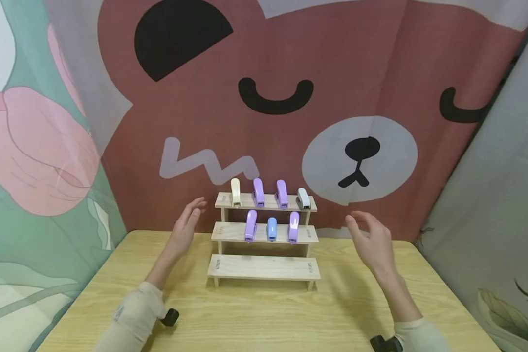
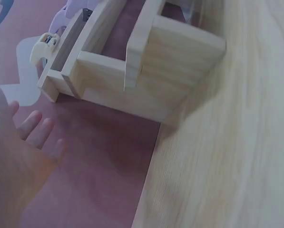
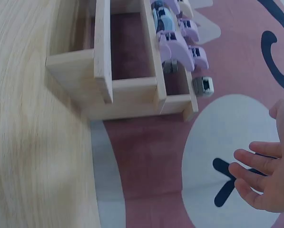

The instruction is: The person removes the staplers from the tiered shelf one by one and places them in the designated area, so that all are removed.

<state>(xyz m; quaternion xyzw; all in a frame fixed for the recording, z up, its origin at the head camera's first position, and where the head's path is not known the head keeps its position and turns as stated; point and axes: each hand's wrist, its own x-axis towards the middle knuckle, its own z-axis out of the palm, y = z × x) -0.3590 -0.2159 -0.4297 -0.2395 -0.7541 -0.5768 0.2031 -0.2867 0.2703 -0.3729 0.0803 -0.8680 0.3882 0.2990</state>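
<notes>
A three-step wooden rack (image 1: 264, 267) carries several staplers. On its top step stand a cream stapler (image 1: 235, 192), two purple ones (image 1: 258, 192) and a pale grey-blue one (image 1: 303, 198). The middle step holds a blue stapler (image 1: 271, 229) between two purple ones, the right one (image 1: 293, 227) with a white mark. The bottom step bears nothing. My left hand (image 1: 186, 229) is held in the air left of the rack, fingers relaxed, holding nothing. To the rack's right my right hand (image 1: 375, 243) hovers, fingers loosely bent and apart from everything; the right wrist view shows its fingers (image 3: 256, 173) spread.
The rack stands on a light wooden table (image 1: 264, 322). Behind it hangs a reddish-brown cloth (image 1: 193, 112) with a bear face, a green floral cloth (image 1: 39, 234) is on the left, and a grey one (image 1: 479, 220) on the right.
</notes>
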